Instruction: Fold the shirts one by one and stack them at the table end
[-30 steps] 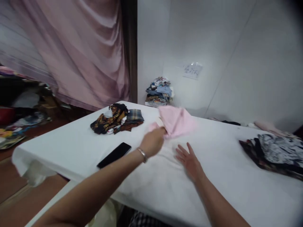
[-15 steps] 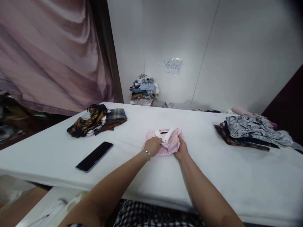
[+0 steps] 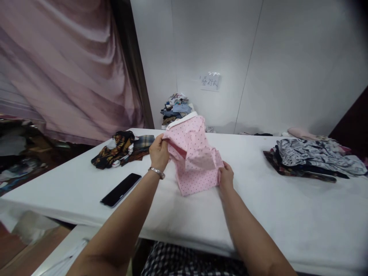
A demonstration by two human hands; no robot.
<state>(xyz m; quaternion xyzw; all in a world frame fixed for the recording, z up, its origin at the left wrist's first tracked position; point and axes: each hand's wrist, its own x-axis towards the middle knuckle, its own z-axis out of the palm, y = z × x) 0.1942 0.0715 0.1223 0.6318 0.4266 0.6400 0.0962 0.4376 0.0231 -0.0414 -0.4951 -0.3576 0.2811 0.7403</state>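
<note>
A pink shirt (image 3: 198,153) with small dark dots and a white collar hangs partly unfolded over the middle of the white table (image 3: 258,214). My left hand (image 3: 159,152), with a silver bracelet at the wrist, pinches it near the collar and holds that side raised. My right hand (image 3: 226,176) grips the shirt's lower right edge, low over the table. The collar points away from me, toward the wall.
A black phone (image 3: 120,189) lies at the left, with dark patterned and plaid clothes (image 3: 117,149) behind it. Black-and-white clothes (image 3: 313,155) are heaped at the right. A clothes stack (image 3: 176,105) stands beyond the far edge, below a paper sign (image 3: 211,81).
The shirt, earlier a small folded bundle on the table, is now lifted and opened out. My left hand has moved left and up with the collar end; my right hand has shifted slightly right.
</note>
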